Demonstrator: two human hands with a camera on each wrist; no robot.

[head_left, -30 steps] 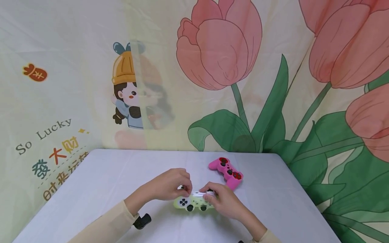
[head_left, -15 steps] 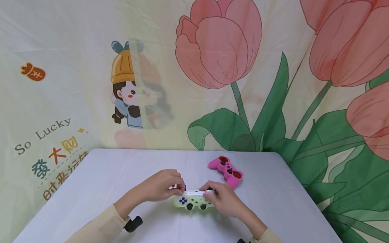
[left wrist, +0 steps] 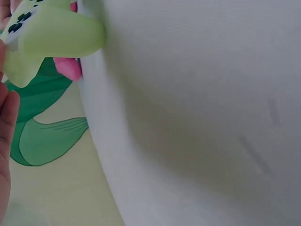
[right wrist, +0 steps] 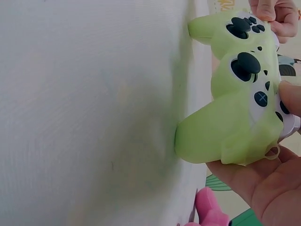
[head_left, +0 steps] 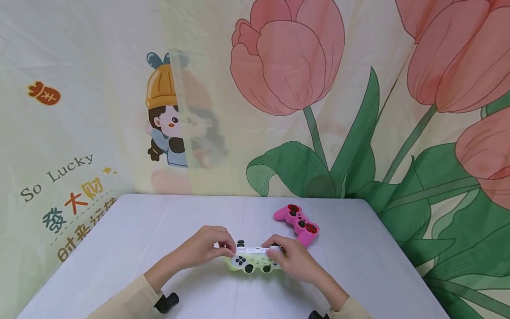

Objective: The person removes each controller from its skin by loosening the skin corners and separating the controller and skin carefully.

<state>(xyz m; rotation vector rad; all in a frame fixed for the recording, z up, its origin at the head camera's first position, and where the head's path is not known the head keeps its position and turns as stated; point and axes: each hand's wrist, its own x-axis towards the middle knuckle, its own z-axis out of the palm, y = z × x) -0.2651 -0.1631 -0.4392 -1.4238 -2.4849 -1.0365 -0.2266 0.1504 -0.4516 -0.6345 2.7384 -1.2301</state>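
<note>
A white game controller (head_left: 255, 250) with black sticks and buttons sits in a light green, soft-looking silicone cover (right wrist: 207, 132). Its white top edge and a pair of black shoulder buttons show outside the cover in the head view. My right hand (head_left: 295, 261) grips the controller's right end, thumb on its face; the palm shows behind the cover in the right wrist view. At the left end, my left hand (head_left: 213, 243) pinches the cover's upper edge between thumb and fingers. One handle of the green cover (left wrist: 66, 37) hangs toward the table in the left wrist view.
Beyond my hands, a pink controller (head_left: 299, 225) with red and black buttons lies slanted on the white-covered table (head_left: 167, 221). A printed curtain (head_left: 223, 155) with tulips stands right behind the table's far edge.
My left hand has moved left along the controller's top edge to its left end, and the white top and black shoulder buttons now show there. My right hand has kept its hold.
</note>
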